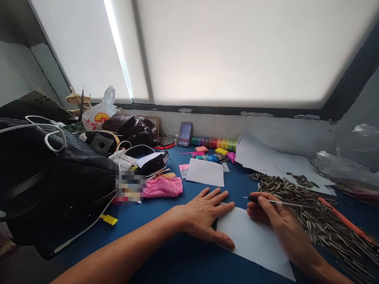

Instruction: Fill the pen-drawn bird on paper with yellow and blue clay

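Observation:
My left hand (pixel 207 217) lies flat with its fingers spread, thumb and index finger over the left edge of a white sheet of paper (pixel 254 240) on the blue tabletop. Between the fingers of my right hand (pixel 278 221) is a pen (pixel 254 198) with a dark grip and a clear barrel. Its tip points left, above the far part of the sheet. No marks can be made out on the paper. Striped sunflower seeds (pixel 314 221) are heaped just right of my right hand, with an orange-red stick-like object (pixel 346 219) lying on them.
Beyond my hands lies another white paper piece (pixel 205 172), near colourful clay packets (pixel 211 157) and a propped phone (pixel 185 134). Large paper sheets (pixel 263 154) lean at the back right. A pink cloth (pixel 164 187), cables and a black bag (pixel 59 189) crowd the left.

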`<state>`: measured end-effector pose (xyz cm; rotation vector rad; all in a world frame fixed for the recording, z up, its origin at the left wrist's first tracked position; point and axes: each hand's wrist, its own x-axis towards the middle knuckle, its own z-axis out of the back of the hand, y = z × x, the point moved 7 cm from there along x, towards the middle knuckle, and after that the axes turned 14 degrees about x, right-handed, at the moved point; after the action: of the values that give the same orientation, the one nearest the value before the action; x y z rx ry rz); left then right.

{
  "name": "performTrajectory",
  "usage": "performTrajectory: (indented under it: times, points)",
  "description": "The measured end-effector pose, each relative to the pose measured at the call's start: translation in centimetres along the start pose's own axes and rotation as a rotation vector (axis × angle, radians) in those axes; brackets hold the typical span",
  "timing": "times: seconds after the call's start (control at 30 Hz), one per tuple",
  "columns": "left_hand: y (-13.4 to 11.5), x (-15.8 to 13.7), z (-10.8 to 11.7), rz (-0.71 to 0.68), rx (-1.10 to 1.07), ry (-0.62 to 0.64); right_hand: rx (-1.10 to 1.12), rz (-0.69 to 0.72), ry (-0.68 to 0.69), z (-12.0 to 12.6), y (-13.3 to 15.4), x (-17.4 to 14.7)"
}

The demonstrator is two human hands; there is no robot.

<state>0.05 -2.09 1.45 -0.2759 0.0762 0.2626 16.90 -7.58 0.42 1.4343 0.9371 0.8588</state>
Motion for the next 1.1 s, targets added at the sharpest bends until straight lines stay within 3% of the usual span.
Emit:
performTrajectory:
  times: [0.37,0.6,0.73,0.83,1.1]
  points:
    - [0.0,0.1,0.3,-0.016,-0.015,-0.040,-0.021,0.162,-0.171,3.2,1.8,1.4]
    - [0.3,0.7,1.5,0.048,-0.019,-0.126,-0.061,0.158,-0.028,0.5,2.8,-0.7]
    - [0.0,2.1,1.4,-0.025,0.043,-0.035,-0.098,0.085,0.055,-0.8,1.8,-1.8]
    - [0.2,2.9,0.7,-0.074,0.042,0.024,-0.127,0.031,0.077,-1.2,0.8,-2.2]
    - [0.8,2.4,-0.2,-0.110,-0.027,-0.039,-0.179,-0.034,0.129,-1.0,-0.8,-1.4]
